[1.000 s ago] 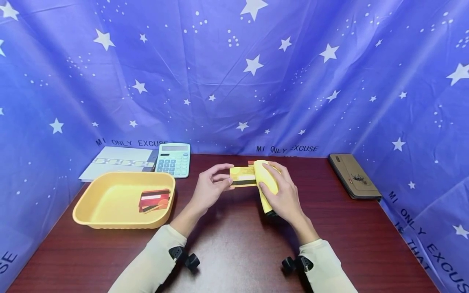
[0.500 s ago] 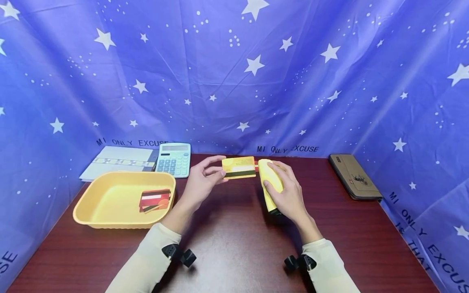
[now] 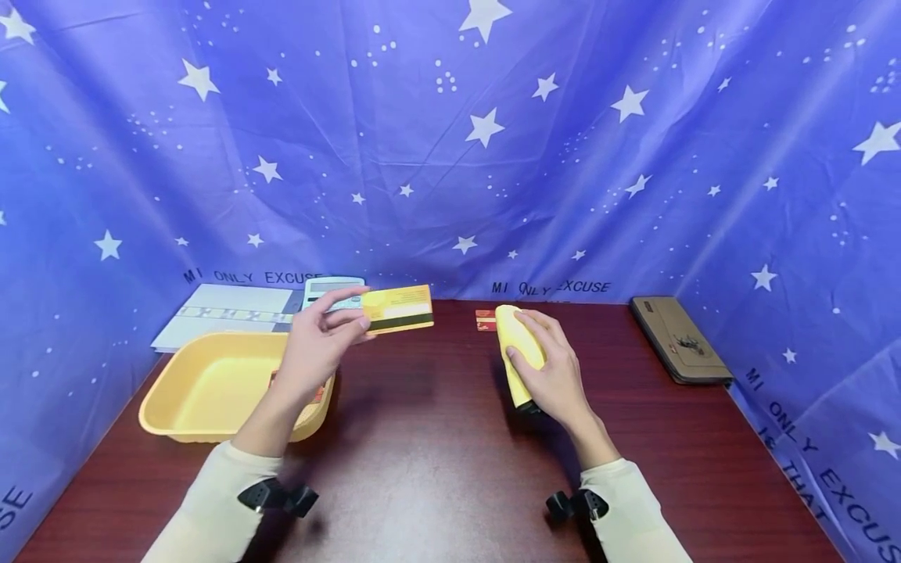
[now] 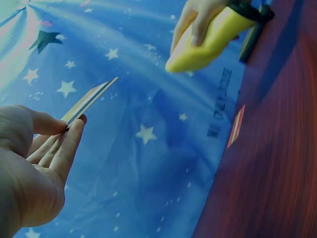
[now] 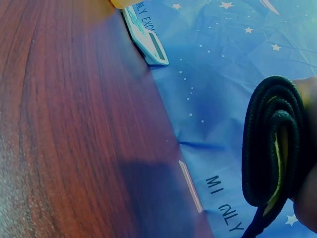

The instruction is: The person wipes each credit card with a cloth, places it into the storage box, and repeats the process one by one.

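Between thumb and fingers my left hand [image 3: 320, 336] pinches a yellow bank card [image 3: 397, 308] with a black magnetic stripe, raised in front of the calculator [image 3: 334, 286]. The left wrist view shows this card [image 4: 89, 103] nearly edge-on. My right hand [image 3: 556, 367] grips a folded yellow cloth-like bundle [image 3: 519, 348] with a black end. From the right wrist, its black rolled layers [image 5: 270, 144] show yellow inside. A red card [image 3: 485, 320] lies on the table just left of the bundle. Red cards [image 3: 318, 395] in the yellow basin [image 3: 162, 426] are partly hidden behind my left wrist.
A white notebook [image 3: 218, 305] lies at the back left, behind the basin. At the right edge of the dark red table [image 3: 436, 469] is a brown wallet [image 3: 683, 340]. A blue star-patterned curtain [image 3: 422, 156] encloses the table's back and sides.
My left hand has drawn the yellow card leftward away from the bundle, toward the basin. The red card on the table now shows more. My right hand has shifted only slightly right.
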The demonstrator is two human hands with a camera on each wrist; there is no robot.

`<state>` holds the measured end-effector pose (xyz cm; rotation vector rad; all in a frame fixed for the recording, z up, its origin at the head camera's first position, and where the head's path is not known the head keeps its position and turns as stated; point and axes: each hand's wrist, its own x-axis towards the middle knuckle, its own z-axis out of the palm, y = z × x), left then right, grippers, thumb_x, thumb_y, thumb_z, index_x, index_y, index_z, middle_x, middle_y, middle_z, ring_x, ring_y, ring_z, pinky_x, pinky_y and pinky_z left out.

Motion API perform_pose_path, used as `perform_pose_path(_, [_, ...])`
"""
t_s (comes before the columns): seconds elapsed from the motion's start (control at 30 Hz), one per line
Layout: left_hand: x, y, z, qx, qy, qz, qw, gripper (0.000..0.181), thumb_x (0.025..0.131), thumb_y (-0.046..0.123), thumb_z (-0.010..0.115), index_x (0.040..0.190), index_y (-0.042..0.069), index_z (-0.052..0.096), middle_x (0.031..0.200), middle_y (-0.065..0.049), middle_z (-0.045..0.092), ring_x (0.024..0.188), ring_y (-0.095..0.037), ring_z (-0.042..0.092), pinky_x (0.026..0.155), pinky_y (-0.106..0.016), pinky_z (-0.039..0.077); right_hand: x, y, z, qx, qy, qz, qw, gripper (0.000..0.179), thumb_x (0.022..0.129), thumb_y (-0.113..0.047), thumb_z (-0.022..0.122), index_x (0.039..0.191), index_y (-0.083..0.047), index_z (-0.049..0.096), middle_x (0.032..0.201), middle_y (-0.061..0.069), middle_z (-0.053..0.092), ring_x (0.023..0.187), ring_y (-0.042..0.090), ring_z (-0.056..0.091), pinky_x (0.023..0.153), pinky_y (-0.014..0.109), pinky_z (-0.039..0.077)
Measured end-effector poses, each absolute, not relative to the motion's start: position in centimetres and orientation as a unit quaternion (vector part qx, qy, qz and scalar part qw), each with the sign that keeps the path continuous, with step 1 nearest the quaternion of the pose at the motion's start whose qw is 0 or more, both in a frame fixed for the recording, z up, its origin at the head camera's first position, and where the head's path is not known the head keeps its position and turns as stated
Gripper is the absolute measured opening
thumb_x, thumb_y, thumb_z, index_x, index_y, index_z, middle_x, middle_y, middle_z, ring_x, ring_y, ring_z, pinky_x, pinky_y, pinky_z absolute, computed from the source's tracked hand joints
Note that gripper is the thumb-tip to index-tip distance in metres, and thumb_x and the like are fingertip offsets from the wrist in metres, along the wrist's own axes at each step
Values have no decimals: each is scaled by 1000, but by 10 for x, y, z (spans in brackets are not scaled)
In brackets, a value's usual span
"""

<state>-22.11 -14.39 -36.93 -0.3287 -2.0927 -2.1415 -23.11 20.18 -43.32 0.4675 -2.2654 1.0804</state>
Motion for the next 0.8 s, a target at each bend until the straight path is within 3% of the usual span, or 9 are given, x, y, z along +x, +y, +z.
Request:
perform_pose_path(0.23, [-213, -180, -370, -80, -746, -657, 83, 46, 97, 10, 70, 142, 7, 59, 94, 12, 78, 87, -7, 78, 84, -21, 65, -229, 203, -430, 171, -840, 432, 281, 57, 84, -7, 81, 139, -18, 66, 139, 6, 62, 122, 23, 60, 91, 14, 44])
perform_pose_path(0.5, [-212, -218, -383, -69, -720, -684, 89, 46, 96, 6, 72, 140, 2, 59, 91, 10, 80, 80, -7, 78, 80, -20, 65, -229, 202, -429, 169, -841, 437, 272, 57, 85, -7, 81, 138, -18, 66, 139, 6, 63, 121, 23, 60, 91, 12, 44])
perform_pose_path(0.8, [-207, -255, -402, -42, -748, -658, 75, 45, 98, 7, 69, 142, 6, 59, 93, 13, 79, 81, -4, 77, 78, -18, 65, -228, 203, -428, 166, -842, 438, 267, 57, 85, -7, 81, 138, -18, 66, 139, 6, 63, 123, 22, 59, 93, 12, 44])
